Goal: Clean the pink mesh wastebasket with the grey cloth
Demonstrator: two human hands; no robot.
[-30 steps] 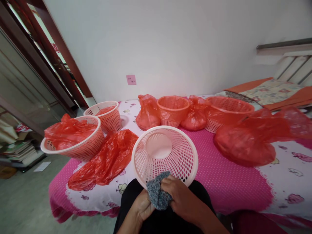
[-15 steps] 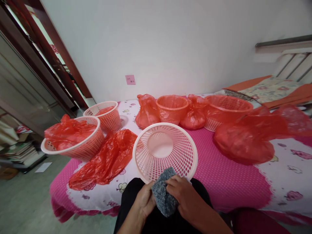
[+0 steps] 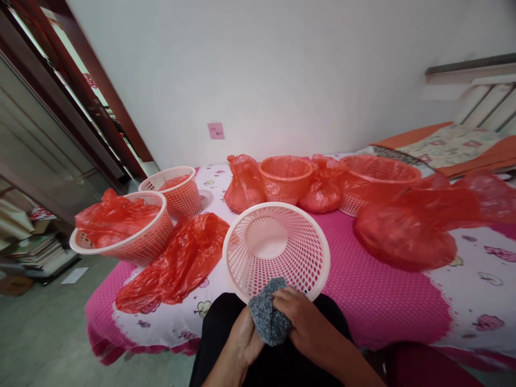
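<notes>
In the head view a speckled grey cloth (image 3: 271, 314) is bunched over the near rim of a pale pink plastic basket (image 3: 324, 252). The basket leans toward me at my knees, its lattice inside and round bottom showing. My right hand (image 3: 296, 314) is closed on the cloth from the right, with fingers curled over its upper edge. At the cloth's left edge, my left hand (image 3: 245, 334) is closed on it, its fingertips hidden beneath. The part of the rim behind the cloth cannot be seen.
A crumpled red plastic bag (image 3: 181, 263) lies left of the basket. Two pink baskets with red bags, one nearer (image 3: 151, 236), stand further left. Along the wall are a red-lined basket (image 3: 286, 174), another (image 3: 379, 177), and tied red bags; a large one (image 3: 407, 231) sits right.
The cloth and both hands have shifted slightly, with the cloth's lower end drawn up a little. The view has moved a touch; the basket stays at my knees.
</notes>
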